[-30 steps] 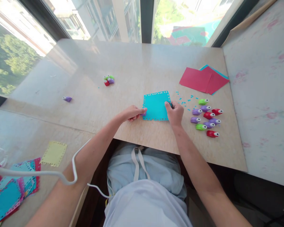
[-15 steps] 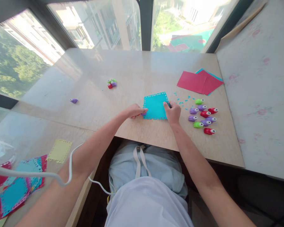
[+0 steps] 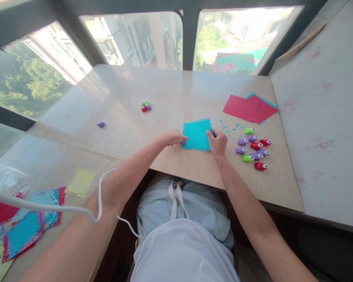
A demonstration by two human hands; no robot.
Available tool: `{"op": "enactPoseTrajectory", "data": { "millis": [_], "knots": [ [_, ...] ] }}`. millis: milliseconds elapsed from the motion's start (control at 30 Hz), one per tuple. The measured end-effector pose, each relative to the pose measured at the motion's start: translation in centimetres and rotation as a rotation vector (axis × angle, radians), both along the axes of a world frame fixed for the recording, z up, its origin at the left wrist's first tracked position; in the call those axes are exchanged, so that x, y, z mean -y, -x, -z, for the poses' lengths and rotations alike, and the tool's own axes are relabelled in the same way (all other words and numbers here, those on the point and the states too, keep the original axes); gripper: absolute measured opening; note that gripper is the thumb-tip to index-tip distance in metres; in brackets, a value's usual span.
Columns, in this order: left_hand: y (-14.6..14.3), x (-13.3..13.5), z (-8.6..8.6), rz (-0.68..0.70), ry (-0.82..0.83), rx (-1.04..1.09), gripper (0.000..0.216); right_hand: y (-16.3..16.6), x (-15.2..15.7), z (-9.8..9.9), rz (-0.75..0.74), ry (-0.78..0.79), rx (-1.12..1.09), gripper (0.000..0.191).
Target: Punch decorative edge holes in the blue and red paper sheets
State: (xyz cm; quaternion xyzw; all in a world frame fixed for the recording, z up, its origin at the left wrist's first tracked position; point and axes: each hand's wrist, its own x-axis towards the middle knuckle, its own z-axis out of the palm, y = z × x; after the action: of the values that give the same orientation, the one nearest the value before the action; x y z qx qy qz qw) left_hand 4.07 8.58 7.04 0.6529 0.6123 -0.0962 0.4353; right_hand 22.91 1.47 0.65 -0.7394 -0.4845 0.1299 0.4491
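Note:
A turquoise paper square (image 3: 197,134) with punched holes along its edges lies on the beige table (image 3: 170,94) in front of me. My left hand (image 3: 174,138) is closed on its left edge, with a small purple thing at the fingertips. My right hand (image 3: 216,141) is closed at the square's right edge around a small dark thing I cannot make out. Turquoise paper bits (image 3: 231,128) are scattered just right of the square.
Several small punches in green, purple and red (image 3: 253,148) sit right of my right hand. Red and blue sheets (image 3: 250,108) lie at the far right. A punch cluster (image 3: 146,106) and a lone purple punch (image 3: 100,124) lie left. Punched sheets (image 3: 26,225) are piled at lower left.
The view has tilted up a little. Both hands stay on the turquoise square's edges; the square appears slightly turned.

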Motion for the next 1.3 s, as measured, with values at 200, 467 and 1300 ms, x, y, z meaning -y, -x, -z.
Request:
{"op": "enactPoseTrajectory", "data": {
  "millis": [200, 467, 1300],
  "knots": [
    [0.2, -0.1, -0.6, 0.041, 0.069, 0.011, 0.041, 0.0, 0.0, 0.1, 0.004, -0.002, 0.004, 0.031],
    [0.5, -1.3, -0.6, 0.109, 0.227, -0.004, 0.046, -0.3, -0.1, 0.5, -0.016, -0.021, -0.001, 0.034],
    [3.7, 0.7, 0.9, 0.405, -0.516, 0.258, 0.043, -0.3, 0.4, -0.1, -0.035, -0.054, -0.069, 0.035]
  ]
}}
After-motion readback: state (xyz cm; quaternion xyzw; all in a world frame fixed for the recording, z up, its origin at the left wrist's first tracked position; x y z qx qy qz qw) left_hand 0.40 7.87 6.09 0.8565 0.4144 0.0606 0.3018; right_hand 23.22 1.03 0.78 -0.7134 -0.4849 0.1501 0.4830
